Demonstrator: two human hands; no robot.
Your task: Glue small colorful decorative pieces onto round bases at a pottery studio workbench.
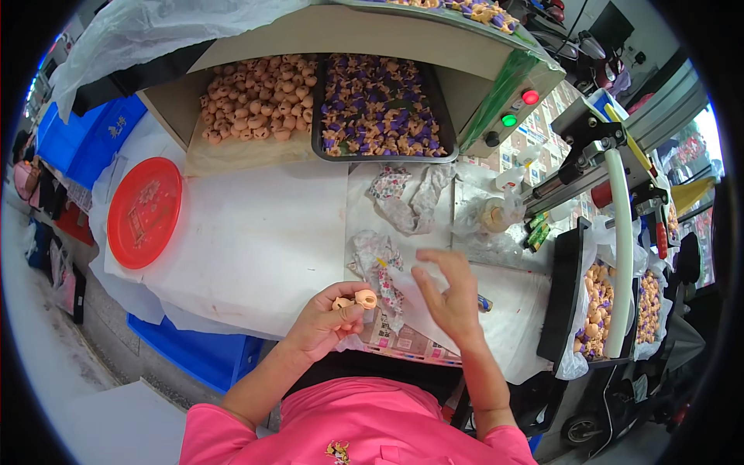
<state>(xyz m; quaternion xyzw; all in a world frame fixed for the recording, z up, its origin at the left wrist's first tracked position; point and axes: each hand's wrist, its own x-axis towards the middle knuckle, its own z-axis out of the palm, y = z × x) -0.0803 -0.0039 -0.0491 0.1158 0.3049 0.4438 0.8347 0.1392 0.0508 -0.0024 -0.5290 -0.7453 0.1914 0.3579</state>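
My left hand (322,325) is closed on a small peach-coloured hollow doll head (366,299), its round opening showing. A second small peach piece beside it is partly hidden by the fingers. My right hand (451,298) is raised over the table to the right, thumb and fingers apart, with nothing visible in it. Between the hands lies a crumpled flowered cloth (394,298). Behind stands a box-like cabinet holding a heap of similar peach heads (260,97) and a black tray (387,157) full of small peach-and-purple figures.
A red round plate (145,213) lies at the left of the white-covered table (256,232). The cabinet's side carries red and green lights (509,120). At right, a lever press (589,163) stands near a black crate (564,298) with more parts. Another rag (415,201) lies behind.
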